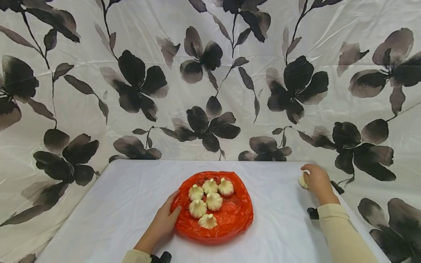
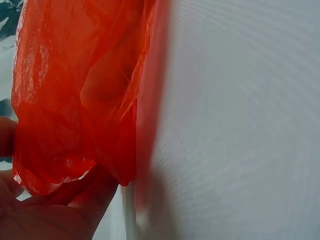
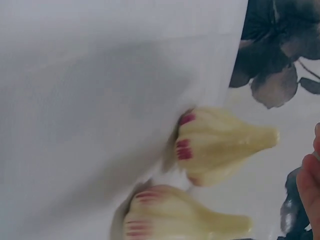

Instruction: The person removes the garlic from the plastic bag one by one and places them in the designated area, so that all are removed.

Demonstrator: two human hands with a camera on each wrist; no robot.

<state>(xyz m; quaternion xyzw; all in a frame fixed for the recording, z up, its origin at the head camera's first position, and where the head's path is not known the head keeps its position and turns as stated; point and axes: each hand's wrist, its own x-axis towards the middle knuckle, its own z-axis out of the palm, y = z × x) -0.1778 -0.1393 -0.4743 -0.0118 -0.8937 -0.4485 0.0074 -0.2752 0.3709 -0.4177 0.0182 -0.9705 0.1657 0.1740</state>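
A round, open red plastic bag (image 1: 235, 215) sits on the table with several pale garlic bulbs (image 1: 214, 201) inside. My left hand (image 1: 164, 215) grips the bag's left side; the left wrist view shows thumb and fingers around the red plastic (image 2: 75, 100). At the table's far right corner, my right hand (image 1: 317, 182) hovers with bent fingers over a garlic bulb (image 1: 302, 181), partly hidden by it. In the right wrist view, two garlic bulbs (image 3: 222, 145) with purple streaks lie side by side. The right fingertips (image 3: 311, 185) appear at the right edge, apart from the bulbs.
A white cloth covers the table (image 1: 276, 204), whose back edge meets a hanging sheet (image 1: 243, 109) with dark flowers. The table's right edge runs close beside my right forearm. Black straps (image 1: 313, 213) are on both wrists.
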